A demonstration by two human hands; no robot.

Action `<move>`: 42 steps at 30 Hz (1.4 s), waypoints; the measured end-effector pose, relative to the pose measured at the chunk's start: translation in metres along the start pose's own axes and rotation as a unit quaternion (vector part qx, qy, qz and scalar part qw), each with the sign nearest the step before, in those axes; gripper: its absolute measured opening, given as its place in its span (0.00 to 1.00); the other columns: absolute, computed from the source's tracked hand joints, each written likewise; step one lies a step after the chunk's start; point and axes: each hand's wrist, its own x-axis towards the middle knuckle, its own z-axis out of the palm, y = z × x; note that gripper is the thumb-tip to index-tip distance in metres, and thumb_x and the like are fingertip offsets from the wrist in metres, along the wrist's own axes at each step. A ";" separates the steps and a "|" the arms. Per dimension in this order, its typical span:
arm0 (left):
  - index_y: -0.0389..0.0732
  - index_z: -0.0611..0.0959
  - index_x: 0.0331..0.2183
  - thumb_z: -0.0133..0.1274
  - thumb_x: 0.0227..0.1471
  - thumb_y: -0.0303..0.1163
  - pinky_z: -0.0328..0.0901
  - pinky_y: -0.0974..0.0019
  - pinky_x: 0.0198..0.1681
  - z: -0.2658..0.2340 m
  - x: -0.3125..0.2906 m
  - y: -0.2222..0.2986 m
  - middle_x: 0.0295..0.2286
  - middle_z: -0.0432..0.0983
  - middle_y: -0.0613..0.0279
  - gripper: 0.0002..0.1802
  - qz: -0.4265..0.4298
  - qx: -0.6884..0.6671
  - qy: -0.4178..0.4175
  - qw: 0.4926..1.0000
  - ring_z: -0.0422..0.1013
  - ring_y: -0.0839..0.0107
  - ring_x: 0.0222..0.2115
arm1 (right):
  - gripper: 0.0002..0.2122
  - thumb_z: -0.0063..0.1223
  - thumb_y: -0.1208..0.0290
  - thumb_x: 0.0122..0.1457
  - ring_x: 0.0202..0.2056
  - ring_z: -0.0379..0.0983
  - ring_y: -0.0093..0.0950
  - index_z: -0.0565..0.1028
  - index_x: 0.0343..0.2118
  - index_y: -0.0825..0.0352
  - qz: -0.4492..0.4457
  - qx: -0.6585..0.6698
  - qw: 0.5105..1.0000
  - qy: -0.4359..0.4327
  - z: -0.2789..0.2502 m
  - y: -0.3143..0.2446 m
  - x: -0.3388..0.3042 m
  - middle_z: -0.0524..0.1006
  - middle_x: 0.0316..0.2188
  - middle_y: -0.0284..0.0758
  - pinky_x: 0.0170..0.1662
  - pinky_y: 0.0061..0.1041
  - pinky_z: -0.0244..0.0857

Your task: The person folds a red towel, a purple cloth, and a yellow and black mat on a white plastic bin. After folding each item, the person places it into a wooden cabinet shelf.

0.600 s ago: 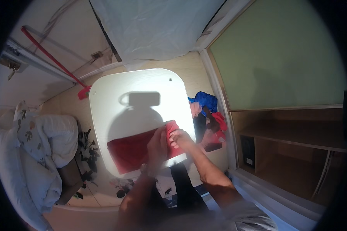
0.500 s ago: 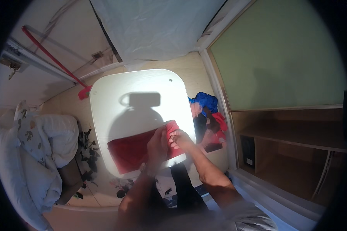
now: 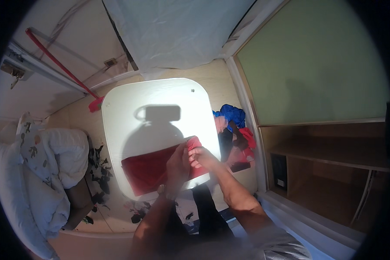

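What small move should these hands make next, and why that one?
Perhaps the right hand should turn the right end of the red cloth slightly leftward: it is curled near that end, while the left hand rests on the cloth beside it and could steady the rest, which lies in a long band on the white table. Whether it pinches the fabric is unclear.

1. Looks soft and matt on the red cloth (image 3: 145,171).
2. Shines smooth, like plastic, on the white table (image 3: 193,112).
3. Wrinkles like thin plastic on the curtain (image 3: 173,34).
4. Shows smooth wood on the shelf (image 3: 327,150).
5. Looks matt and smooth on the green panel (image 3: 312,65).
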 end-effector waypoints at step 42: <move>0.38 0.73 0.57 0.56 0.56 0.31 0.58 0.45 0.63 -0.037 -0.144 -0.070 0.57 0.66 0.39 0.27 0.052 0.217 -0.217 0.950 0.63 0.43 0.59 | 0.09 0.64 0.77 0.53 0.32 0.73 0.31 0.77 0.37 0.65 -0.308 -0.188 0.859 0.364 -0.004 0.013 0.014 0.75 0.30 0.35 0.40 0.29 0.70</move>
